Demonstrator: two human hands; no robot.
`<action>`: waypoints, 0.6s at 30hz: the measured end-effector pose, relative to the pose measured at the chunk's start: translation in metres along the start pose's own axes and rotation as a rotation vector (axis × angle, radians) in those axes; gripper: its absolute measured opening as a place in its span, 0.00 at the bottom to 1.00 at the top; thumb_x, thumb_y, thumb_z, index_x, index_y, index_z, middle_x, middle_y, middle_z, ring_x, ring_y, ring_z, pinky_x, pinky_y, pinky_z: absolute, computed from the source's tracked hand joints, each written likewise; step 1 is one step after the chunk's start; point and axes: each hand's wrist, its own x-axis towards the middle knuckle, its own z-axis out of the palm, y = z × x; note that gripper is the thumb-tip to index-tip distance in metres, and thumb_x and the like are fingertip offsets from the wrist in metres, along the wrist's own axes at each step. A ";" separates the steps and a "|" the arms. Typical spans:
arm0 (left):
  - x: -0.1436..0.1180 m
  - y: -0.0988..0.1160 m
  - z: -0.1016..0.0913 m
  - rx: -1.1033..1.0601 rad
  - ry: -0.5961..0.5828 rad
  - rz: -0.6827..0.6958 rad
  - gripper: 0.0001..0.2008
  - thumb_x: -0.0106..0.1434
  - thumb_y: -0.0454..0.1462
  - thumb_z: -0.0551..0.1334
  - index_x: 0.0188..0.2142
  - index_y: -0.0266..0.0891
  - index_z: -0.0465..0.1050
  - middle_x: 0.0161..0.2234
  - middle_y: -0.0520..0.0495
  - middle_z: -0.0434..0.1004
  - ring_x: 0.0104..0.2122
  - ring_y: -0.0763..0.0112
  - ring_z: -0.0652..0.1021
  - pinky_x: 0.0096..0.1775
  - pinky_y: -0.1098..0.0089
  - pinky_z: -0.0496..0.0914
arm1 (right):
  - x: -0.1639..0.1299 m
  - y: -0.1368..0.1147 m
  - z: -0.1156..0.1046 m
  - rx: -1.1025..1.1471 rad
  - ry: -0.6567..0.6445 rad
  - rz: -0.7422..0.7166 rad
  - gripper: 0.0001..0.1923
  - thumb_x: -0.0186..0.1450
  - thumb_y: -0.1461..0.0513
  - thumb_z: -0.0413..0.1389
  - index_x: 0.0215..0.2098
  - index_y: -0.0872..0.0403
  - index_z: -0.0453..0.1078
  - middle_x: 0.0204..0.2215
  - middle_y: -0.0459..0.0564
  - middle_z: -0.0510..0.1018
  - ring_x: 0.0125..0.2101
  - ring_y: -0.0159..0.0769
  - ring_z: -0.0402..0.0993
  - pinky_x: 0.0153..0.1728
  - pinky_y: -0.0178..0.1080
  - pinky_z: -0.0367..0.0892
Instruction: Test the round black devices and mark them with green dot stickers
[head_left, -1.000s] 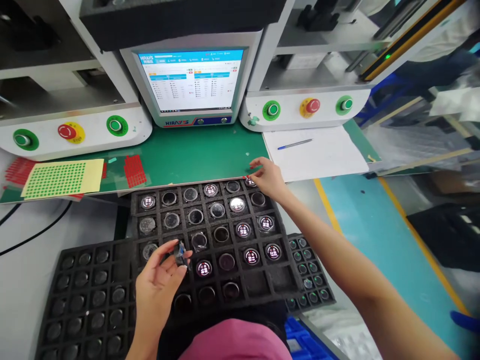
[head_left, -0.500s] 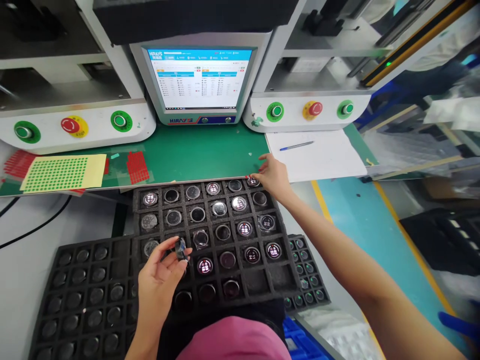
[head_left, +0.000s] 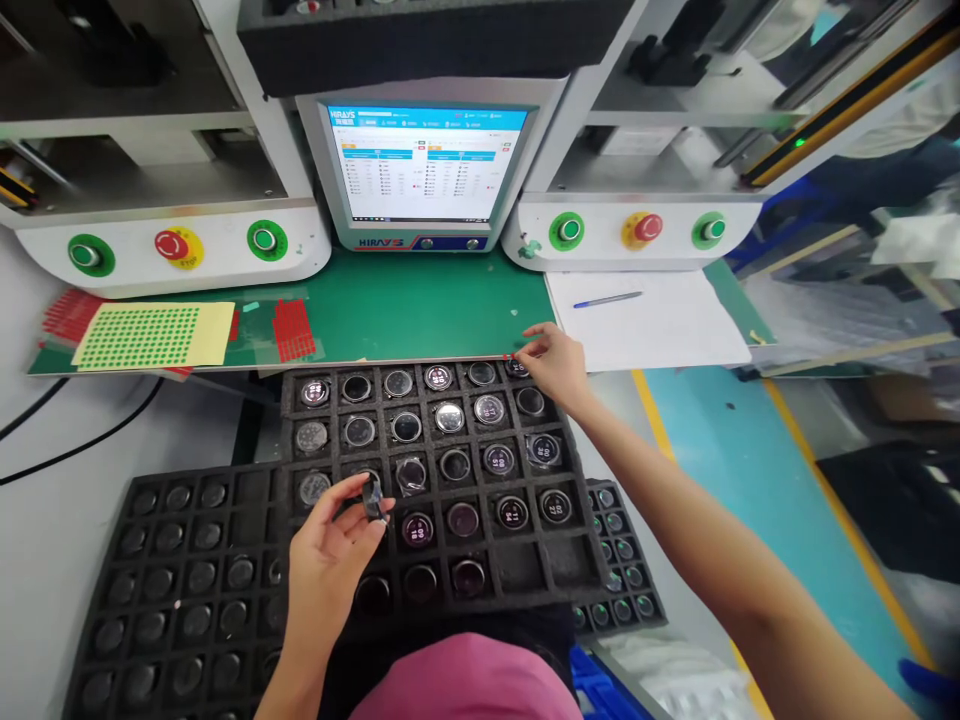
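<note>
A black foam tray (head_left: 525,570) with several round lens-like parts in its pockets lies in front of me. My left hand (head_left: 330,560) holds one small round part (head_left: 372,497) between thumb and fingertips, above the tray's left middle pockets. My right hand (head_left: 553,365) reaches to the tray's far right corner, its fingertips on the part in the corner pocket (head_left: 517,366), at the edge of the green mat (head_left: 420,310). Whether those fingers grip the part I cannot tell.
A second foam tray (head_left: 172,590) lies lower left, a third (head_left: 622,580) pokes out at the right. Behind the mat stand a monitor (head_left: 427,165) and two white machines with green and red buttons. Sticker sheets (head_left: 154,335) lie left, paper with a pen (head_left: 607,299) right.
The view has shifted a little, so everything sits slightly further right. Both hands keep their places relative to the tray; the left hand still holds the small part.
</note>
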 end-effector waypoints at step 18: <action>-0.022 0.035 0.017 -0.403 -0.312 -0.281 0.25 0.42 0.48 0.77 0.39 0.40 0.81 0.33 0.44 0.83 0.34 0.59 0.83 0.34 0.67 0.79 | -0.047 -0.047 -0.024 0.099 0.026 -0.111 0.15 0.55 0.56 0.64 0.38 0.52 0.71 0.37 0.52 0.79 0.32 0.41 0.75 0.36 0.46 0.72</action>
